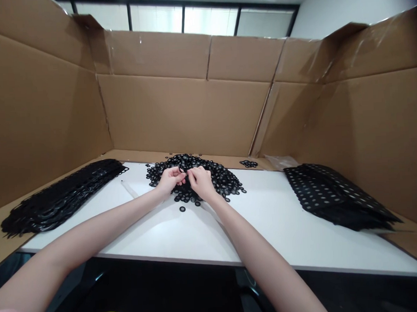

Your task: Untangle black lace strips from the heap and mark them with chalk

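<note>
Above a heap of small black rings (pixel 223 176), my two hands are held close together with their fingertips almost meeting. My left hand (pixel 169 180) is closed in a pinch, and a small black ring (pixel 182 171) shows at its fingertips. Thumb and forefinger of my right hand (pixel 202 180) are pinched together just to the right of it; whatever is between them is too small to make out. A single loose ring (pixel 182 209) lies on the white table (pixel 171 237) nearer to me.
Black perforated strips (pixel 67 193) are stacked at left. More black sheets with rows of holes (pixel 332 193) lie at right. A small cluster of rings (pixel 248 163) sits behind the heap. Cardboard walls (pixel 185 113) enclose the table on three sides. A whitish strip (pixel 129 189) lies left of the heap.
</note>
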A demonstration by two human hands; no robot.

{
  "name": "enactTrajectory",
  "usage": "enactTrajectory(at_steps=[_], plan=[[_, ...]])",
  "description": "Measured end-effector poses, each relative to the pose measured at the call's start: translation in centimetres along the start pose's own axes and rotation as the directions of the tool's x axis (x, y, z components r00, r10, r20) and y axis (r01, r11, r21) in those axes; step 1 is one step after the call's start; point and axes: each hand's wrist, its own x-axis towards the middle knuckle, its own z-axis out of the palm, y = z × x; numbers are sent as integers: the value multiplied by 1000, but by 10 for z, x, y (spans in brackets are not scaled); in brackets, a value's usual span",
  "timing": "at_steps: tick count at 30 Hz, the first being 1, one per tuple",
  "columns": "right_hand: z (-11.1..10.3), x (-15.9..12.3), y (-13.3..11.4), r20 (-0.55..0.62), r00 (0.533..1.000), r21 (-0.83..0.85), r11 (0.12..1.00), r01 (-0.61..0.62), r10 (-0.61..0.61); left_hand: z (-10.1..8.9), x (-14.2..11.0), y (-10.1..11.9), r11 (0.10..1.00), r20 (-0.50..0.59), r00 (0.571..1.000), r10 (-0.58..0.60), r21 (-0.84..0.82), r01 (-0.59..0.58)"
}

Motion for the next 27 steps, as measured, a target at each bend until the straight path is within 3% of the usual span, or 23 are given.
enactTrajectory(at_steps=[5, 12, 17, 19, 22, 25, 27], plan=[[-1, 2, 6, -53, 998, 64, 998, -26, 29, 0, 0, -3, 1000, 5, 1000, -12, 7, 12], [3, 8, 22, -132, 976, 259, 957, -134, 172, -6, 2, -8, 1000, 62, 998, -11, 28, 9], [2, 10, 37, -226, 931, 369, 910, -192, 288, -15, 1, -14, 993, 129, 986, -108, -40, 114], [0, 8, 44, -181, 925, 326, 908, -263, 333, -17, 1, -15, 988, 154, 979, -136, -53, 146], [-3, 4, 47, -71, 945, 194, 934, -300, 318, -17, 3, -15, 988, 130, 982, -135, -59, 144], [-11, 3, 35, -191, 945, 143, 960, -242, 267, -15, 4, -13, 989, 96, 988, -123, -69, 130], [-17, 3, 23, -237, 955, 173, 975, -139, 178, -14, 4, -11, 989, 74, 992, -106, -92, 113]])
